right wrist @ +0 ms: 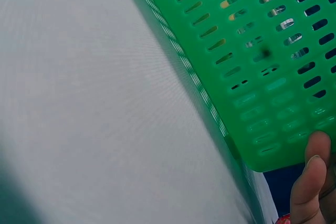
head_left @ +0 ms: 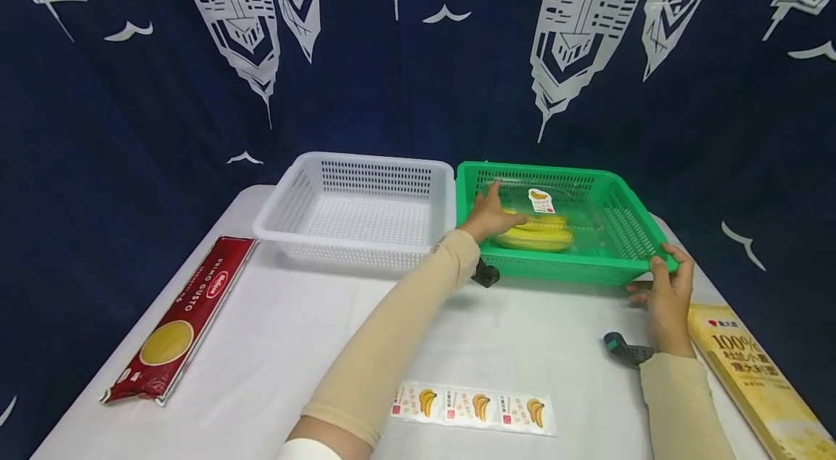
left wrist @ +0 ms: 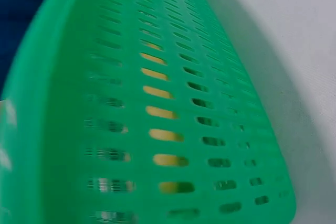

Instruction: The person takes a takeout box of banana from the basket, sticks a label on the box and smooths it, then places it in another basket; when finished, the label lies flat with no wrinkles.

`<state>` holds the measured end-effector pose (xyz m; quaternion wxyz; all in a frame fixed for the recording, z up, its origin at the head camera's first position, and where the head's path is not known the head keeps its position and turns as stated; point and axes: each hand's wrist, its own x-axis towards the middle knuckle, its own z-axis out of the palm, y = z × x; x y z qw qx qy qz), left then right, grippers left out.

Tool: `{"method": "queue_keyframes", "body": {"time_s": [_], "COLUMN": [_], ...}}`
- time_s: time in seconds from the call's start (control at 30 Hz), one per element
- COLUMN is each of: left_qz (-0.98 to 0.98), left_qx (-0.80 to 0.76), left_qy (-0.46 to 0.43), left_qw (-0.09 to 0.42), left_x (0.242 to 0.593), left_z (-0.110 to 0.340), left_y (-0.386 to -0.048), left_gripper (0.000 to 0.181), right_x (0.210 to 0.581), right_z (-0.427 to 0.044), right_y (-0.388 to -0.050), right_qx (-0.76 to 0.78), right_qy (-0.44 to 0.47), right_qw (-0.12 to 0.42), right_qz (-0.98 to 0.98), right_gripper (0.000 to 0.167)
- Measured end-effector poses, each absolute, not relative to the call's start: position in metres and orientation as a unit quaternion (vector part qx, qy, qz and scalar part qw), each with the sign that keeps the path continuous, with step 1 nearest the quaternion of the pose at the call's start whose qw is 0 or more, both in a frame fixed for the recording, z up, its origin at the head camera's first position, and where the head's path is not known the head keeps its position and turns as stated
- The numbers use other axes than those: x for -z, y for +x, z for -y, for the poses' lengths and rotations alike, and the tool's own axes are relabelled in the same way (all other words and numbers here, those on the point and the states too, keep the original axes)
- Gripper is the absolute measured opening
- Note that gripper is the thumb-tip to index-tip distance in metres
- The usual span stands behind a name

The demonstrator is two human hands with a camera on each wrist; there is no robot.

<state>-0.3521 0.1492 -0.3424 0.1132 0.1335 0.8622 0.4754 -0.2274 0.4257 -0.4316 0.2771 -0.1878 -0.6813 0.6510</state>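
Note:
A green plastic basket point(head_left: 555, 268) stands at the back right of the table. Inside lies a clear plastic box point(head_left: 581, 202) with yellow bananas point(head_left: 535, 236) under its lid and a banana sticker point(head_left: 541, 200) on top. My left hand point(head_left: 488, 217) reaches over the basket's front rim, thumb and fingers spread at the left end of the box. At the basket's front right corner, my right hand point(head_left: 673, 293) grips the rim. In the right wrist view, its thumb point(right wrist: 310, 184) is beside that corner. The left hand's fingers are mostly hidden in the left wrist view.
A white basket point(head_left: 366, 246) stands left of the green one. A red pasta packet point(head_left: 183, 318) lies at the table's left, a yellow pasta packet point(head_left: 760, 373) at its right edge. A strip of banana stickers point(head_left: 473, 408) lies near the front. Behind hangs a dark blue curtain point(head_left: 405, 83).

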Motion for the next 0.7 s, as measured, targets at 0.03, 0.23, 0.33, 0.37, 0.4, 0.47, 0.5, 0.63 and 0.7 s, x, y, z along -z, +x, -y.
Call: {"method": "queue_keyframes", "body": {"time_s": [0.03, 0.23, 0.33, 0.37, 0.4, 0.47, 0.5, 0.63, 0.7], "left_qz": [-0.861, -0.838, -0.829, -0.828, -0.826, -0.813, -0.803, -0.746, -0.725], "left_qx": [-0.475, -0.486, -0.484, -0.482, -0.48, -0.487, -0.495, -0.54, -0.554], "left_qy": [0.144, 0.219, 0.253, 0.264, 0.273, 0.298, 0.312, 0.367, 0.386], "left_qw": [0.113, 0.118, 0.119, 0.116, 0.114, 0.113, 0.114, 0.131, 0.138], "left_x": [0.342, 0.334, 0.329, 0.329, 0.329, 0.333, 0.335, 0.348, 0.355], "left_z": [-0.148, -0.129, -0.115, -0.11, -0.105, -0.095, -0.09, -0.065, -0.05], "left_y": [-0.353, -0.347, -0.338, -0.335, -0.331, -0.32, -0.314, -0.29, -0.28], "left_gripper": [0.1, 0.096, 0.091, 0.089, 0.087, 0.082, 0.08, 0.069, 0.064], "right_x": [0.432, 0.435, 0.436, 0.436, 0.436, 0.438, 0.439, 0.443, 0.444], "right_z": [-0.426, -0.428, -0.429, -0.429, -0.429, -0.43, -0.43, -0.433, -0.435], "right_y": [-0.227, -0.229, -0.23, -0.23, -0.23, -0.227, -0.225, -0.216, -0.211], "right_qx": [-0.651, -0.653, -0.654, -0.654, -0.653, -0.655, -0.656, -0.66, -0.658], "right_qy": [-0.188, -0.185, -0.184, -0.185, -0.186, -0.188, -0.19, -0.192, -0.195], "right_qw": [0.276, 0.274, 0.272, 0.271, 0.27, 0.269, 0.269, 0.27, 0.27], "right_qz": [0.682, 0.681, 0.681, 0.682, 0.683, 0.68, 0.679, 0.675, 0.675], "right_gripper": [0.03, 0.03, 0.029, 0.029, 0.029, 0.029, 0.03, 0.031, 0.034]}}
